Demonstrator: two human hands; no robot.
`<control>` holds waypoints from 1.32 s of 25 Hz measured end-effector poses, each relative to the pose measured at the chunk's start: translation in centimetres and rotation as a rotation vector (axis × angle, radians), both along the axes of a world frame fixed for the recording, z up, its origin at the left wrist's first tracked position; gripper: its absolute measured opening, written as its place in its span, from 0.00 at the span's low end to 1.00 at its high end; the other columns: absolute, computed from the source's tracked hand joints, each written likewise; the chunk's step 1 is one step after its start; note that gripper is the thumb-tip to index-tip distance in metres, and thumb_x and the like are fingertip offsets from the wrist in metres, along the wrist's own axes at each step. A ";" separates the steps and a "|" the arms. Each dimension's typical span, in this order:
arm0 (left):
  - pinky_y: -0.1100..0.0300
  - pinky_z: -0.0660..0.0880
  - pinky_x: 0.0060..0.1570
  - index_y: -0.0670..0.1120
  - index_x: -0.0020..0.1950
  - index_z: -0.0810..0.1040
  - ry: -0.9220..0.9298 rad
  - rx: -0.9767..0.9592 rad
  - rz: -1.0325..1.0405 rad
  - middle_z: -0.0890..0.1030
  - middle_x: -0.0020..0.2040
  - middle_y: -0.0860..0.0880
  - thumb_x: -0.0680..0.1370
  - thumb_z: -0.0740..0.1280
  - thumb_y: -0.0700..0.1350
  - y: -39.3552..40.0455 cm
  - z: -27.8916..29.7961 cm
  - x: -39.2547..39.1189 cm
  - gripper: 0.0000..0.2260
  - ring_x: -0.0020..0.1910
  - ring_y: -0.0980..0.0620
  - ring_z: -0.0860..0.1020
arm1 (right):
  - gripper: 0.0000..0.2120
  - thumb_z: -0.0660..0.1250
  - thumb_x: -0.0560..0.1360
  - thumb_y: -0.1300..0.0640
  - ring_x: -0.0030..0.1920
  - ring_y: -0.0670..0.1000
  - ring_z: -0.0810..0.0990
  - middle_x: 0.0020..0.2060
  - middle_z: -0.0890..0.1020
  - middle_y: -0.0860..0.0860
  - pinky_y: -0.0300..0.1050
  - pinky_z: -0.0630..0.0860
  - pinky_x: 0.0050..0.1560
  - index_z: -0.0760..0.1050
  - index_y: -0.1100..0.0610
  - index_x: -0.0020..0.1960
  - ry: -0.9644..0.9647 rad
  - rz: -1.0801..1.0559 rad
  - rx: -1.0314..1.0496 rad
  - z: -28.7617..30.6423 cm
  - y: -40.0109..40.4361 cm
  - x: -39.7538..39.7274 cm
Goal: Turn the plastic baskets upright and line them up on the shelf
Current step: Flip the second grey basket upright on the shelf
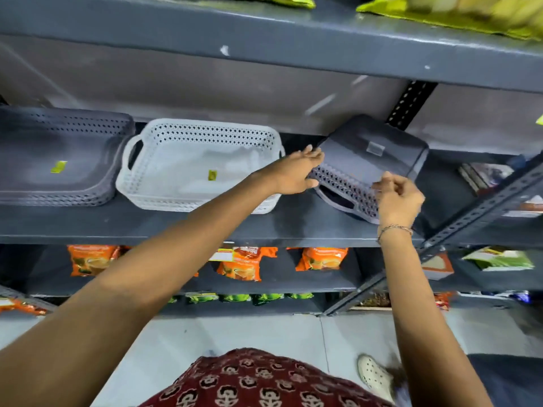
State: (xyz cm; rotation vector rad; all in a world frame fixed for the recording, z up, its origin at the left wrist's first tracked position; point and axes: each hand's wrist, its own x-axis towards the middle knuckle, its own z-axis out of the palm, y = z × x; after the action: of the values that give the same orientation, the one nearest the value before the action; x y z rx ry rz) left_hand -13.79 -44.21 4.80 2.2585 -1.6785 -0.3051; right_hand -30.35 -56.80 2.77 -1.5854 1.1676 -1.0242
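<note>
Three baskets: on the grey shelf (pixel 205 227), side by side.
Dark grey basket (pixel 55 160): far left, upright.
White basket (pixel 188 163): middle, upright.
Tilted basket (pixel 367 160): right end, bottom facing up and outward, handle low.
Left hand (pixel 296 174): fingers spread, flat against its left side.
Right hand (pixel 399 198): fingers curled on its near rim.

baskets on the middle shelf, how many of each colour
Dark grey: 2 — one upright at the far left, one tilted bottom-up at the right, with the left hand and right hand on it
Light grey: 1 — upright in the middle
Total: 3
</note>
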 end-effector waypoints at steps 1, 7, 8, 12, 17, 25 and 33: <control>0.58 0.46 0.73 0.38 0.76 0.49 -0.026 0.024 -0.024 0.50 0.78 0.41 0.77 0.66 0.46 -1.6 -0.2 -0.8 0.35 0.77 0.45 0.47 | 0.08 0.63 0.77 0.59 0.37 0.50 0.77 0.35 0.82 0.54 0.45 0.74 0.42 0.78 0.61 0.44 -0.095 -0.089 0.126 -0.2 -2.0 -1.6; 0.53 0.43 0.76 0.38 0.75 0.38 -0.138 0.164 -0.008 0.40 0.78 0.41 0.72 0.72 0.50 -7.3 -3.5 -3.5 0.49 0.77 0.44 0.40 | 0.15 0.54 0.80 0.57 0.41 0.50 0.72 0.48 0.72 0.54 0.46 0.75 0.43 0.72 0.61 0.62 -0.307 -0.010 0.805 -3.3 -5.3 -5.3; 0.53 0.43 0.76 0.38 0.75 0.37 -0.135 0.161 -0.003 0.39 0.78 0.41 0.72 0.72 0.50 -7.6 -4.1 -4.0 0.49 0.77 0.44 0.39 | 0.14 0.53 0.80 0.55 0.40 0.48 0.70 0.48 0.70 0.54 0.47 0.73 0.47 0.74 0.59 0.55 -0.374 0.010 0.903 -3.6 -5.1 -5.2; 0.52 0.42 0.75 0.39 0.75 0.36 -0.178 0.126 0.011 0.38 0.77 0.42 0.71 0.73 0.49 -8.2 -5.7 -4.4 0.51 0.76 0.45 0.38 | 0.18 0.49 0.79 0.54 0.29 0.47 0.62 0.31 0.64 0.53 0.40 0.70 0.60 0.60 0.56 0.31 -0.526 0.029 1.062 -3.8 -5.5 -4.8; 0.53 0.44 0.75 0.39 0.76 0.39 -0.141 -0.071 0.139 0.42 0.78 0.42 0.65 0.77 0.52 -7.9 -5.9 -4.2 0.57 0.77 0.46 0.39 | 0.19 0.49 0.80 0.54 0.35 0.49 0.76 0.32 0.77 0.52 0.43 0.76 0.48 0.69 0.56 0.35 -0.673 0.109 0.954 -1.3 -4.9 -4.3; 0.71 0.70 0.48 0.48 0.65 0.68 0.300 -0.614 0.565 0.79 0.52 0.56 0.61 0.72 0.63 -7.2 -4.8 -6.6 0.37 0.49 0.59 0.75 | 0.16 0.55 0.80 0.53 0.47 0.53 0.85 0.43 0.85 0.56 0.43 0.81 0.50 0.77 0.59 0.44 -0.716 0.386 0.602 1.6 -5.9 -3.6; 0.44 0.77 0.58 0.49 0.40 0.79 1.021 -0.564 0.952 0.83 0.48 0.46 0.61 0.67 0.63 -7.6 -6.1 -6.5 0.20 0.50 0.45 0.80 | 0.12 0.56 0.78 0.62 0.42 0.53 0.83 0.41 0.83 0.57 0.48 0.77 0.53 0.76 0.56 0.41 -0.193 0.166 0.250 -2.2 -10.9 -5.7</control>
State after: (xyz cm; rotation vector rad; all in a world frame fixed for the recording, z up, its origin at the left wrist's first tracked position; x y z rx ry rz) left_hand -20.32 -51.78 -1.32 1.6921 -0.0967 -0.5176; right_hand -36.03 -67.74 0.62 -1.3311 0.9738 -0.8653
